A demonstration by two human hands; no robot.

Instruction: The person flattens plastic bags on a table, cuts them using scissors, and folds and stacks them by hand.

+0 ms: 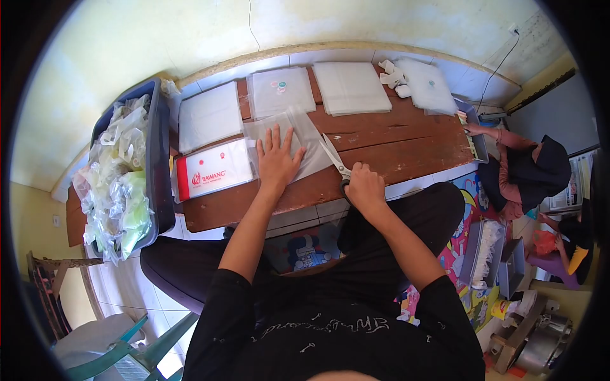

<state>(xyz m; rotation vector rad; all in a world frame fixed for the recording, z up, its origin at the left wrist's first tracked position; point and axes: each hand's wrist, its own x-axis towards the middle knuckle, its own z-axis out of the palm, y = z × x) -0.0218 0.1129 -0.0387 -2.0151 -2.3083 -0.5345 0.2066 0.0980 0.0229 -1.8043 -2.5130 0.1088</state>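
Note:
My left hand (278,159) lies flat with fingers spread on a clear plastic bag (311,155) on the low wooden table. My right hand (365,187) is closed round the handles of a pair of scissors (335,157). The scissors' blades point away from me along the bag's right edge; whether they touch the plastic I cannot tell. Left of my left hand is a white and red packet marked BAWANG (219,170), its right end partly under the clear bag.
Several stacks of clear plastic sheets, including a left stack (210,117) and a middle stack (351,87), line the wooden table's (406,143) far side. A dark tub (159,159) heaped with plastic stands left. Two other people (530,168) sit at right near grey bins (480,254).

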